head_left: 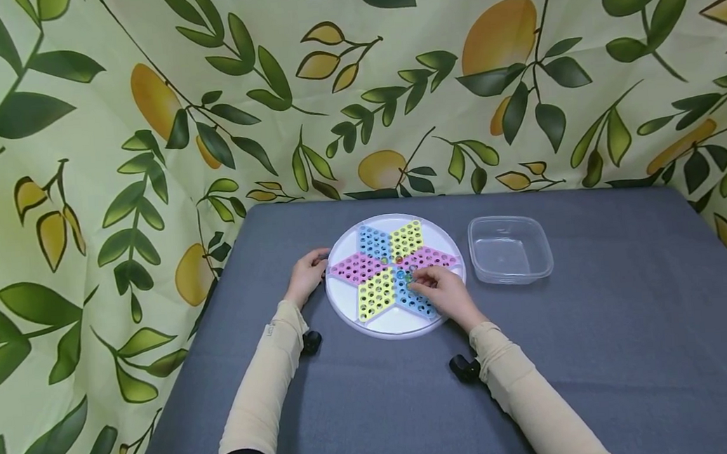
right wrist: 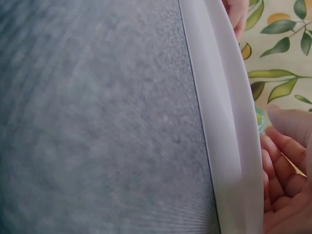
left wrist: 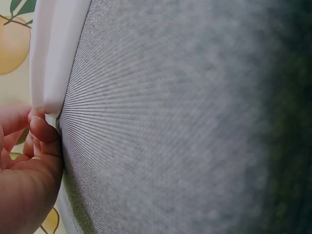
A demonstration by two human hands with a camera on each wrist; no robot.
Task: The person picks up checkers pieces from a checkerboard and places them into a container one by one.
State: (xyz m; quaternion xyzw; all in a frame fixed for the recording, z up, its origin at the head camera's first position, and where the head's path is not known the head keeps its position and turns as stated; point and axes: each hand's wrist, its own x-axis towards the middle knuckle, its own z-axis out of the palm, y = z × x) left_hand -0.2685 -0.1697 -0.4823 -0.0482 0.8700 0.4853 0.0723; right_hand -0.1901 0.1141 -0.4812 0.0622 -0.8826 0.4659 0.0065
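Note:
A round white Chinese checkers board [head_left: 343,303] with a star of blue, yellow and pink triangles full of holes lies on the table. My left hand [head_left: 308,276] grips its left rim; thumb and fingertips meet at the edge in the left wrist view. Over the front blue triangle, my right hand [head_left: 445,293] reaches in from the right with thumb and forefinger together. At those fingertips a greenish glass marble [right wrist: 260,118] shows, partly hidden by the board's rim. Several small marbles sit around the middle, among them a red marble [head_left: 399,260] and a blue marble [head_left: 400,274].
A clear plastic tub [head_left: 511,250] stands just right of the board. Grey cloth [head_left: 630,321] covers the table. Behind and to the left hangs a leaf-patterned curtain [head_left: 305,118].

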